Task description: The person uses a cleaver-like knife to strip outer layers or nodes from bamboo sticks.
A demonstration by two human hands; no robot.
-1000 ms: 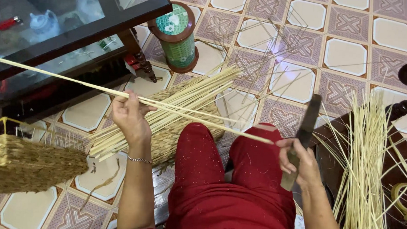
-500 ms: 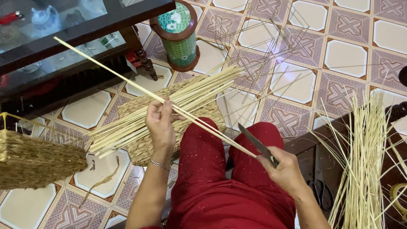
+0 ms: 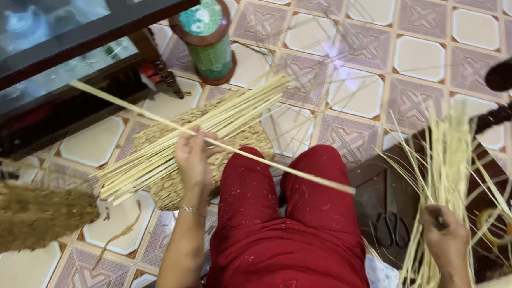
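The left hand (image 3: 194, 158) gripped a long pale strip (image 3: 209, 138) across the knees for reach, while the right hand (image 3: 446, 241) was clenched (a dark tool (image 3: 439, 219) inside) among loose straw strips (image 3: 441, 171).

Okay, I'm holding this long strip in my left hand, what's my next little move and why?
Probably bring your right hand back to the long strip. It is off at the pile of thin strips, while your left hand holds the strip alone, far end unsupported.

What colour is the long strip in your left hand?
Pale straw yellow: the long thin cane strip in the left hand, clearest in the head view.
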